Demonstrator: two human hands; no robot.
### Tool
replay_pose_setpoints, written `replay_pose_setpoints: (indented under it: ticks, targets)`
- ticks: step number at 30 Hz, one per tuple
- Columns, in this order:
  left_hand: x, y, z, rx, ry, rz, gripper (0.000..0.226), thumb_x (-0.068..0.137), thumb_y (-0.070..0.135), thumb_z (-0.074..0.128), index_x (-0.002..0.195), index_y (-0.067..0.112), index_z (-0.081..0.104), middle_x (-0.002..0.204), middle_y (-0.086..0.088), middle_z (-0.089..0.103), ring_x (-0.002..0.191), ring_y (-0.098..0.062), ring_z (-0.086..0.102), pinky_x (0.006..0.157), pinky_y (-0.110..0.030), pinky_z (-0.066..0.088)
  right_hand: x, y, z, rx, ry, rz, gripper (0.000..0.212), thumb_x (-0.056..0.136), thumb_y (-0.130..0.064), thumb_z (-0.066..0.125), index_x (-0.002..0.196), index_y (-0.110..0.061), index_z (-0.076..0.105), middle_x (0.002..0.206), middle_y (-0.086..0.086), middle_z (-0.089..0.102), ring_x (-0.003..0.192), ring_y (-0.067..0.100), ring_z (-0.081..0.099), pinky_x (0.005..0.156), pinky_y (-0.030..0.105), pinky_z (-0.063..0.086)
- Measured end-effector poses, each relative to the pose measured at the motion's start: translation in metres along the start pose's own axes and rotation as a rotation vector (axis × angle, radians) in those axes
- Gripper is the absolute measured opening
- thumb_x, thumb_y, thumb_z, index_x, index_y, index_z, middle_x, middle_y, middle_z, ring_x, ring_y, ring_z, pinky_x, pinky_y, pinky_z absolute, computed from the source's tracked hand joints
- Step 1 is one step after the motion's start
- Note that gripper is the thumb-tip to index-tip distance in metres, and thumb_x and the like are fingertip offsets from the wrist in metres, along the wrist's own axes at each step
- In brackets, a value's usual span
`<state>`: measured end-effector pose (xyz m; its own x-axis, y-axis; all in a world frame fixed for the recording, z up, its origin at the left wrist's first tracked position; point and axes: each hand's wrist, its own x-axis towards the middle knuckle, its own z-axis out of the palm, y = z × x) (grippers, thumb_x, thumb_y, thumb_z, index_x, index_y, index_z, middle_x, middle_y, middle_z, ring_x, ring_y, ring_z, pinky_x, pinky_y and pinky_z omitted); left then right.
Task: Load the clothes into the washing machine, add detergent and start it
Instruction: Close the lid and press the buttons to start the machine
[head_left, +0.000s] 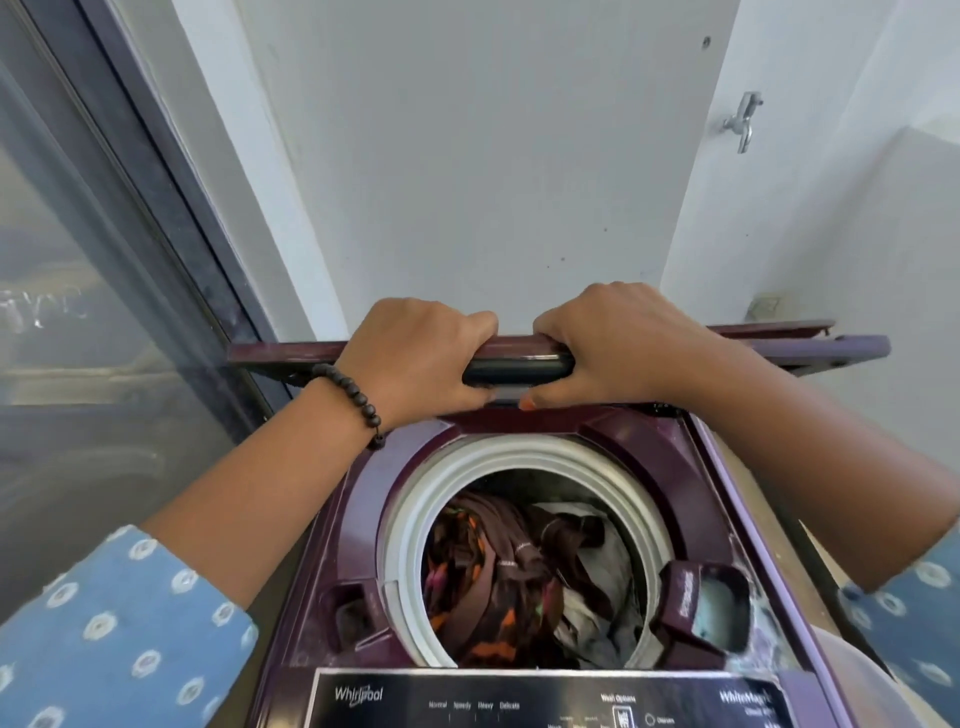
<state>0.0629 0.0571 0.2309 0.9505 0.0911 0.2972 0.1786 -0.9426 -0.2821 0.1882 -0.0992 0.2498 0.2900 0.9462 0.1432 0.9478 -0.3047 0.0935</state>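
Both our hands grip the raised lid's handle.
Our left hand (415, 358) and right hand (618, 343) curl around the dark handle (517, 370) of the glossy purple folding lid (280, 356); brown patterned clothes (498, 577) fill the white-rimmed drum (415, 525) below, walls close behind.

Left hand (415, 358), right hand (618, 348): bare, no rings seen. Dark round-bead bracelet (349, 400) around wrist just behind left hand. Orange-painted nail on right thumb tip. Forearms bare behind both hands. Blue sleeves (119, 639) with pale ring-shaped dots, pushed up near elbows, both arms.
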Motion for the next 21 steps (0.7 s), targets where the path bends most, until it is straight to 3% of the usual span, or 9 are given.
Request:
replay_pose_setpoints:
  ticks: [2, 6, 11, 15, 17, 19, 21]
  targets:
    - [-0.015, 0.008, 0.005, -0.029, -0.015, 0.032, 0.032, 0.085, 0.056, 0.058, 0.093, 0.026, 0.053, 0.067, 0.007, 0.054, 0.057, -0.015, 0.046, 0.047, -0.026, 0.024, -0.011, -0.007, 0.009, 0.029, -0.042, -0.024, 0.040, 0.076, -0.064, 0.062, 0.078, -0.025, 0.056, 0.058, -0.009, 0.048, 0.053, 0.004, 0.041, 0.050, 0.029, 0.032]
    - [-0.042, 0.024, 0.017, -0.094, -0.044, 0.073, 0.026, 0.086, 0.048, 0.060, 0.095, 0.024, 0.055, 0.080, 0.006, 0.064, 0.066, -0.018, 0.057, 0.054, -0.029, 0.042, -0.032, -0.022, 0.027, 0.032, -0.089, -0.050, 0.038, 0.078, -0.059, 0.063, 0.072, -0.027, 0.045, 0.058, -0.009, 0.043, 0.052, 0.007, 0.037, 0.046, 0.026, 0.025]
    - [-0.080, 0.043, 0.042, -0.231, 0.042, 0.110, 0.029, 0.071, 0.043, 0.075, 0.082, 0.024, 0.056, 0.064, 0.008, 0.061, 0.050, -0.019, 0.057, 0.044, -0.025, 0.037, -0.059, -0.035, 0.053, 0.290, -0.238, -0.069, 0.034, 0.079, -0.057, 0.067, 0.081, -0.027, 0.051, 0.065, -0.010, 0.051, 0.056, 0.004, 0.046, 0.049, 0.022, 0.034]
    - [-0.111, 0.062, 0.060, -0.418, -0.027, 0.035, 0.041, 0.076, 0.063, 0.060, 0.084, 0.024, 0.052, 0.070, 0.009, 0.061, 0.060, -0.017, 0.058, 0.054, -0.027, 0.033, -0.081, -0.048, 0.081, 0.448, -0.297, -0.047, 0.056, 0.076, -0.074, 0.058, 0.085, -0.019, 0.058, 0.065, -0.005, 0.057, 0.057, 0.011, 0.053, 0.051, 0.029, 0.039]
    - [-0.123, 0.070, 0.065, -0.490, -0.097, -0.030, 0.053, 0.077, 0.077, 0.043, 0.086, 0.025, 0.052, 0.073, 0.011, 0.061, 0.065, -0.013, 0.057, 0.058, -0.026, 0.037, -0.091, -0.055, 0.095, 0.515, -0.307, -0.013, 0.064, 0.075, -0.081, 0.043, 0.077, -0.019, 0.054, 0.061, -0.004, 0.053, 0.054, 0.012, 0.049, 0.051, 0.029, 0.035]
    - [-0.133, 0.076, 0.068, -0.569, -0.173, -0.080, 0.061, 0.082, 0.078, 0.029, 0.089, 0.024, 0.056, 0.078, 0.010, 0.063, 0.071, -0.009, 0.057, 0.064, -0.029, 0.044, -0.099, -0.061, 0.107, 0.605, -0.280, 0.027, 0.071, 0.075, -0.084, 0.026, 0.070, -0.018, 0.051, 0.061, -0.002, 0.053, 0.056, 0.014, 0.050, 0.054, 0.030, 0.036]
    - [-0.141, 0.078, 0.072, -0.728, -0.232, -0.147, 0.063, 0.087, 0.071, 0.022, 0.089, 0.021, 0.060, 0.079, 0.008, 0.063, 0.074, -0.008, 0.058, 0.069, -0.033, 0.047, -0.104, -0.064, 0.118, 0.672, -0.258, 0.064, 0.068, 0.084, -0.076, 0.022, 0.067, -0.015, 0.048, 0.060, -0.002, 0.052, 0.059, 0.017, 0.051, 0.060, 0.035, 0.040]
